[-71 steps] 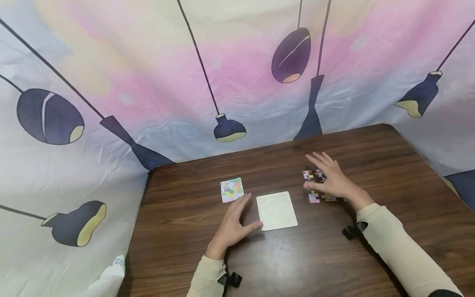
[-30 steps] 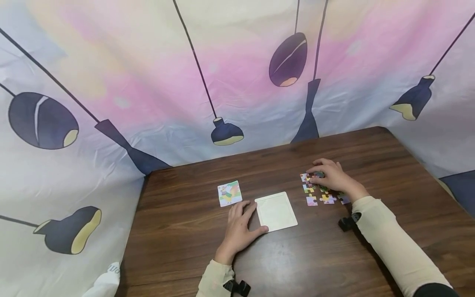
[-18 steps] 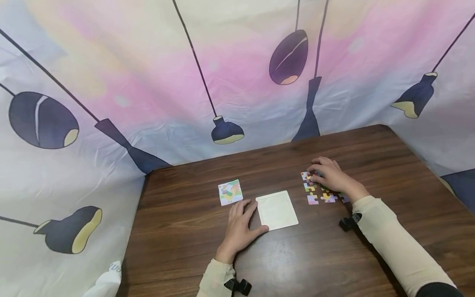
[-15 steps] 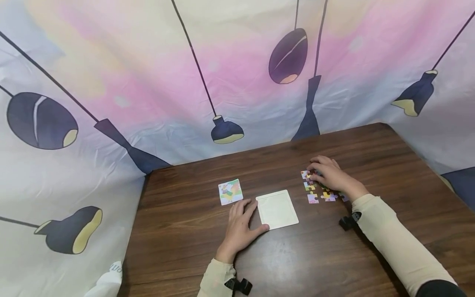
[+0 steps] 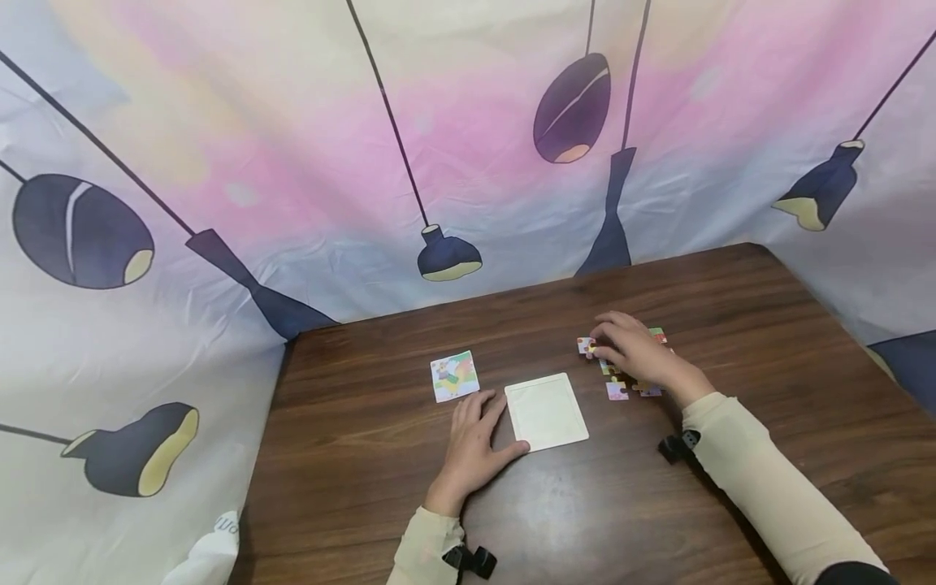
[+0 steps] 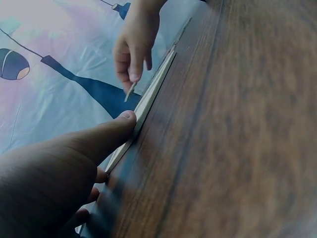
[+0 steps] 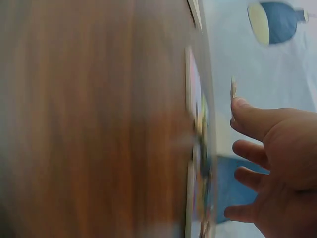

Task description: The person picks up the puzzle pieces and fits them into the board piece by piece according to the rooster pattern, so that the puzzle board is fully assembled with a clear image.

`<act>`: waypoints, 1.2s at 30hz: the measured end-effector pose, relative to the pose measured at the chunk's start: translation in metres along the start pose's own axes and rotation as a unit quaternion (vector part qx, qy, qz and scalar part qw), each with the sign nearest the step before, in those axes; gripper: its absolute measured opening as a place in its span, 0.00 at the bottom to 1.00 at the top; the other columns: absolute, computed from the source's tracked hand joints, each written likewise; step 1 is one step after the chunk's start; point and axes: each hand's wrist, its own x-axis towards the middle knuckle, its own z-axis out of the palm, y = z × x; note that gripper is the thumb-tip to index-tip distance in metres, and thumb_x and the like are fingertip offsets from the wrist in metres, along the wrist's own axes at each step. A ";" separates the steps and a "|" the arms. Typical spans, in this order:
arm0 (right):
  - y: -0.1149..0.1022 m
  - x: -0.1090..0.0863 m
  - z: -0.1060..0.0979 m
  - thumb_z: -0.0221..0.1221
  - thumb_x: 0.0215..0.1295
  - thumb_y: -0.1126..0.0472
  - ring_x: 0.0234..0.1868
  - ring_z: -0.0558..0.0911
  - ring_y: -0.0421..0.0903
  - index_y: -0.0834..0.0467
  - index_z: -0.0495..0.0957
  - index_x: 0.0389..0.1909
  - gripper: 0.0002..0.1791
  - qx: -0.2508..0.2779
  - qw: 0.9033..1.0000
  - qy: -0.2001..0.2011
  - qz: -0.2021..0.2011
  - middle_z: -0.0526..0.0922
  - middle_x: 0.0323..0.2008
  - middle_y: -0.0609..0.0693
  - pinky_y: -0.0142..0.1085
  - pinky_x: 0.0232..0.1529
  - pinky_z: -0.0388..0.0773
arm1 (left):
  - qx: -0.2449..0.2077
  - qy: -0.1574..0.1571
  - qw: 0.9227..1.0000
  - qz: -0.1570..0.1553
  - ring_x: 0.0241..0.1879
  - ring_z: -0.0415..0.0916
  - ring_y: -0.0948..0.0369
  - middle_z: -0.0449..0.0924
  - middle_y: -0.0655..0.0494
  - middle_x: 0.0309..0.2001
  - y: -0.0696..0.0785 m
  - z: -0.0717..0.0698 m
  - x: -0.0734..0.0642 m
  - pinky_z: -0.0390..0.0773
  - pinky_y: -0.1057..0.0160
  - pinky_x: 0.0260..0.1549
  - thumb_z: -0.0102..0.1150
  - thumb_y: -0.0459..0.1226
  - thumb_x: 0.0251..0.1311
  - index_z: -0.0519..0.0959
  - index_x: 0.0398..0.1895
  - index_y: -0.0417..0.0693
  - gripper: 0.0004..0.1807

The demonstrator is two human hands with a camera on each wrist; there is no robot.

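Observation:
At the right of the head view my right hand [image 5: 634,351] pinches a jigsaw piece [image 5: 586,346] between thumb and fingertips. The right wrist view shows that piece [image 7: 233,89] edge-on, raised off the table. Beneath and beside the hand lie several colourful jigsaw pieces [image 5: 617,391], partly covered by it. My left hand [image 5: 471,451] holds the left side of a cream square puzzle tray [image 5: 547,413], thumb at the near corner and index finger by the far one. In the left wrist view the thumb [image 6: 126,121] meets the tray's edge [image 6: 148,96].
A small picture card [image 5: 454,376] with a cartoon figure lies left of the tray. All of this is on a dark wooden table [image 5: 351,455]. A curtain [image 5: 307,162] printed with hanging lamps stands behind and at the sides.
My left hand came to the tray's left edge and has stayed there. My right hand came down on the pieces, took hold of one, and has moved slightly left with it.

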 end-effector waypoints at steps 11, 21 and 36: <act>-0.047 0.006 0.034 0.64 0.76 0.59 0.74 0.66 0.67 0.58 0.83 0.54 0.12 0.022 0.999 -0.030 -0.029 0.74 0.68 0.65 0.72 0.73 0.54 | 0.011 0.002 1.000 0.001 0.74 0.59 0.41 0.67 0.41 0.72 0.002 0.001 0.000 0.56 0.33 0.74 0.73 0.55 0.62 0.73 0.75 0.42 0.43; -0.074 0.006 0.052 0.65 0.75 0.58 0.76 0.63 0.70 0.59 0.83 0.55 0.13 0.001 0.996 -0.062 -0.057 0.76 0.67 0.63 0.74 0.73 0.50 | 0.013 -0.004 1.000 -0.001 0.75 0.59 0.43 0.67 0.43 0.73 0.000 0.000 -0.003 0.56 0.35 0.74 0.72 0.55 0.64 0.72 0.76 0.43 0.43; -0.089 0.008 0.060 0.71 0.69 0.58 0.70 0.74 0.63 0.56 0.91 0.48 0.11 -0.091 0.991 -0.036 -0.091 0.83 0.61 0.57 0.74 0.70 0.59 | 0.010 -0.006 1.000 0.002 0.75 0.60 0.43 0.67 0.43 0.73 -0.001 -0.001 -0.002 0.54 0.35 0.75 0.72 0.56 0.64 0.73 0.76 0.43 0.43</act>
